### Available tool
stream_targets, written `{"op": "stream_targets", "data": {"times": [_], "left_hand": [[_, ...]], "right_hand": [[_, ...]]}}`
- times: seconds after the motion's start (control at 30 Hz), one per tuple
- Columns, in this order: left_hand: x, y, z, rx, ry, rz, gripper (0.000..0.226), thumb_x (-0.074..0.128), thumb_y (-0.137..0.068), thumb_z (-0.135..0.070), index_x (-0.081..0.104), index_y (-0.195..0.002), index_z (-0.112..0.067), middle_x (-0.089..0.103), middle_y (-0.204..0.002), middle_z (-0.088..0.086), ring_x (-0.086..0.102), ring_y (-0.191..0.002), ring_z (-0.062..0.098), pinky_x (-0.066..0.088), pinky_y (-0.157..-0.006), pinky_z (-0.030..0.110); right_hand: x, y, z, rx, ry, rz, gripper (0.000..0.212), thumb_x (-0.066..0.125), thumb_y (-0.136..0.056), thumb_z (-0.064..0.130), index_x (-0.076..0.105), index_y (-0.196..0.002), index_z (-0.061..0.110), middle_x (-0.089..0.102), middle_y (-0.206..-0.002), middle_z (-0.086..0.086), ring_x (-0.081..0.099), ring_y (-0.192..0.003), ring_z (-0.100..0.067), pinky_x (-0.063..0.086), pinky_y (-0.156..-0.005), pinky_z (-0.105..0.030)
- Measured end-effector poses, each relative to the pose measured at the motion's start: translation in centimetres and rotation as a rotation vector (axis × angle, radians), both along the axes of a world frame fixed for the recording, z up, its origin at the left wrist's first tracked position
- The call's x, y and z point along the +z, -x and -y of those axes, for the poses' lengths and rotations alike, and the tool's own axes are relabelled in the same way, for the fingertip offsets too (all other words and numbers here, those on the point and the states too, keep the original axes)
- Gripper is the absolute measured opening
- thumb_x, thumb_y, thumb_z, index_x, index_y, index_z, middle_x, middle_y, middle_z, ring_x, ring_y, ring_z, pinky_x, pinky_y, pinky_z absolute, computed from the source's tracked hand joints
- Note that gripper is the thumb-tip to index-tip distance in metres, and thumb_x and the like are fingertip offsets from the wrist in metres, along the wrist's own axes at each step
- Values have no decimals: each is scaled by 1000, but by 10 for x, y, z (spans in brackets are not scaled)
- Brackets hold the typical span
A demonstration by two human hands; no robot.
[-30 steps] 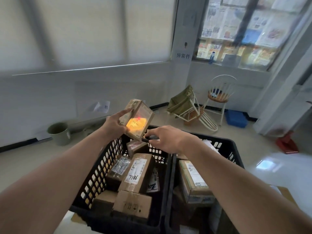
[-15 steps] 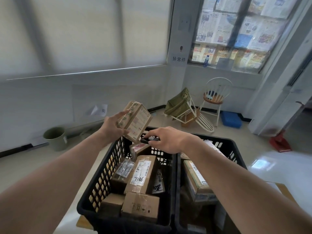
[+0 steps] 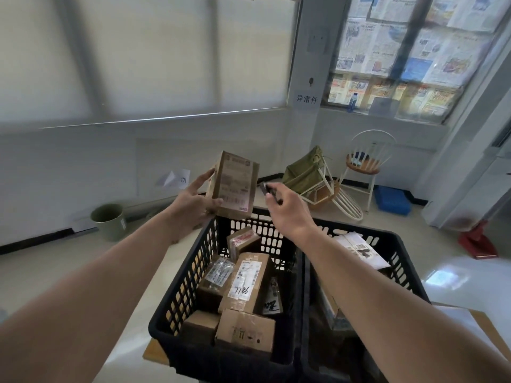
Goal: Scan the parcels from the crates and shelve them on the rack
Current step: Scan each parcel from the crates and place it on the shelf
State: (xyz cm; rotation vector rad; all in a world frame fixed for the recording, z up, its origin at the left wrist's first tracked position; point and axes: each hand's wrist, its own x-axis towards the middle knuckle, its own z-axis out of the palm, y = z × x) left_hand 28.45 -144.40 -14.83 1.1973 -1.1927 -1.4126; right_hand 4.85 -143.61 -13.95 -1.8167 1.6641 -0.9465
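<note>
Head view: two black crates (image 3: 193, 275) of parcels sit below; the left hand (image 3: 190, 205) grips a cardboard parcel (image 3: 235, 186) upright above them, while the right hand (image 3: 287, 208) pinches a small scanner (image 3: 267, 189) beside it. A loose grip could drop the parcel into the crate.

A brown cardboard parcel (image 3: 235, 186) with a pale printed label rose above black lattice-walled crates (image 3: 190, 275) of more brown boxes, one white label (image 3: 243, 280) hand-marked "7786" in black. Behind stood an olive-green bucket (image 3: 109, 221), a white chair (image 3: 365, 161) with a wooden seat, a blue bin (image 3: 392, 200) and colourful newspaper-covered windows (image 3: 409, 51).
</note>
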Motion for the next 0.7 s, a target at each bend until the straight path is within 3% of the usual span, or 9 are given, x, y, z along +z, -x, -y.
{"op": "stream_targets", "data": {"times": [0.07,0.13,0.2,0.27,0.37,0.43,0.5,0.57,0.7], "left_hand": [[6,-2,-14,36,46,80,79,61,-99,7,38,-157,-42,63,-138,8,72,-110,20,62,-95,42],[13,-6,-27,38,0,-33,83,62,-96,9,40,-156,-45,56,-147,17,66,-124,30,54,-106,55],[20,-8,-42,18,-23,-153,92,67,-86,10,44,-152,-50,48,-151,23,61,-130,40,51,-109,60],[24,-9,-58,32,1,-188,94,68,-83,9,45,-151,-51,47,-154,23,62,-130,42,52,-108,58],[24,-10,-89,71,28,-209,96,66,-87,10,41,-153,-54,57,-147,25,64,-127,42,59,-97,51],[24,-10,-115,101,49,-178,99,71,-86,6,36,-155,-56,65,-139,23,66,-126,42,61,-92,46],[27,-4,-146,128,74,-85,101,76,-85,-5,30,-155,-60,69,-136,17,66,-127,38,61,-92,49],[32,4,-180,228,96,13,94,75,-89,-9,32,-151,-65,70,-135,15,66,-127,35,55,-99,55],[50,17,-251,524,140,173,84,75,-83,-19,43,-144,-67,57,-145,9,62,-129,35,51,-108,60]], "right_hand": [[2,-9,4,-56,-8,233,40,49,-113,34,52,-153,33,65,-129,-6,65,-83,-14,60,-73,-33],[5,-19,8,-61,9,333,40,48,-114,33,51,-153,34,61,-138,-6,63,-99,-19,60,-85,-42],[6,-28,10,-27,52,367,40,46,-114,35,50,-154,38,58,-144,-6,57,-115,-19,49,-91,-38],[7,-37,9,38,76,431,40,45,-114,36,49,-154,41,56,-145,-1,52,-117,-13,43,-91,-30],[12,-45,-6,171,103,520,41,41,-116,34,47,-156,43,55,-118,27,61,-95,6,50,-68,-14],[15,-49,-19,281,89,591,43,39,-116,33,45,-158,44,57,-121,19,67,-101,-1,66,-72,-32],[17,-52,-34,396,56,633,45,37,-116,34,41,-160,47,53,-139,-7,64,-120,-26,63,-90,-58],[21,-56,-51,487,51,644,46,36,-116,34,39,-161,47,48,-144,-14,59,-128,-35,58,-98,-63],[29,-69,-100,636,50,693,48,38,-116,30,39,-163,40,48,-135,-6,57,-131,-35,56,-102,-63]]}}
